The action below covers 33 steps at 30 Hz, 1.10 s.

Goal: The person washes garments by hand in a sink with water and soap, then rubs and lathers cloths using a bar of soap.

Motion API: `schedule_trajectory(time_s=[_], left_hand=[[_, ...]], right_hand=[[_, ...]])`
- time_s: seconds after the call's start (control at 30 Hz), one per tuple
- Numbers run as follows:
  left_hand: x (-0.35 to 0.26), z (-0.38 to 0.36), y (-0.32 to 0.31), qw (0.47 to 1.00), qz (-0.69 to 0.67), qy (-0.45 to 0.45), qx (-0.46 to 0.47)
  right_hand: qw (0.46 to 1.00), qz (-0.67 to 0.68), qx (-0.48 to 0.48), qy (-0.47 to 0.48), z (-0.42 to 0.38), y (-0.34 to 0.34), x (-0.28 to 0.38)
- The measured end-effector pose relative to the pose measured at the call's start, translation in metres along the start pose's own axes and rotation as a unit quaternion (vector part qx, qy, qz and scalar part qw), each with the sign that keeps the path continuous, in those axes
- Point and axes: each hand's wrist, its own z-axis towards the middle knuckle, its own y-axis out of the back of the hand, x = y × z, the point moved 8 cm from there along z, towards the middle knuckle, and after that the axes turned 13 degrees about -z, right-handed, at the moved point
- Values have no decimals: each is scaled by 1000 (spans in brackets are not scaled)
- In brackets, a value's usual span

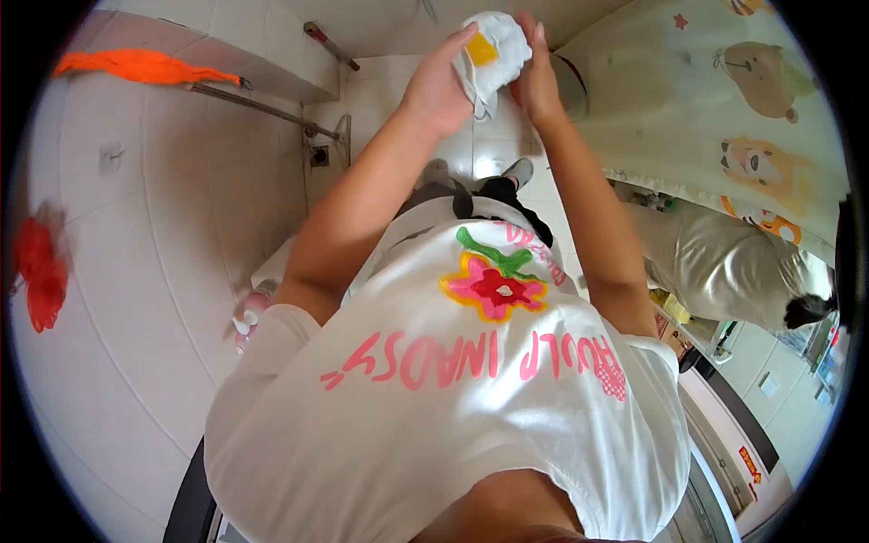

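Observation:
My left hand (438, 89) is closed around a bunched white cloth item (503, 71) with a yellow patch, its thumb lying on the near face. A thin white cord or strap dangles from its lower end. I cannot make out exactly what kind of item it is. My right hand (541, 83) is at the item's right edge, fingers stretched upward and seemingly touching it. Part of that hand's fingers is hidden by the item. Both arms reach forward, away from my white printed shirt (425, 416).
A pale curtain with animal prints (670, 100) hangs at the right. Along the left tiled wall run a metal rail (262, 109) and an orange cloth (145, 66). A red bag (41, 271) hangs far left. A pump bottle (246, 324) stands by my left elbow.

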Motion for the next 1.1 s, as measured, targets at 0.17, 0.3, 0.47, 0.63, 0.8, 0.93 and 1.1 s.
schedule_trajectory(time_s=[0.17, 0.3, 0.47, 0.63, 0.8, 0.93, 1.1], left_hand=[[-27, 15, 2, 1000, 1, -21, -4], [-45, 23, 18, 999, -9, -51, -3], [-55, 20, 29, 996, -45, -74, 2], [-41, 10, 16, 999, 11, -28, 34], [-48, -6, -11, 962, -8, -151, 226], [-29, -7, -3, 984, 60, -148, 76], [-10, -16, -13, 964, 181, -193, 4]], right_hand=[[972, 68, 122, -190, -42, -20, -37], [935, 266, 157, -176, -58, -35, -26], [967, 117, 113, -195, -63, -18, -18], [958, 53, 168, -227, -70, -24, -3], [966, 48, 105, -230, -76, -34, 16], [985, 105, -53, -123, -59, -24, 23], [935, -255, -226, 98, -67, -39, 41]])
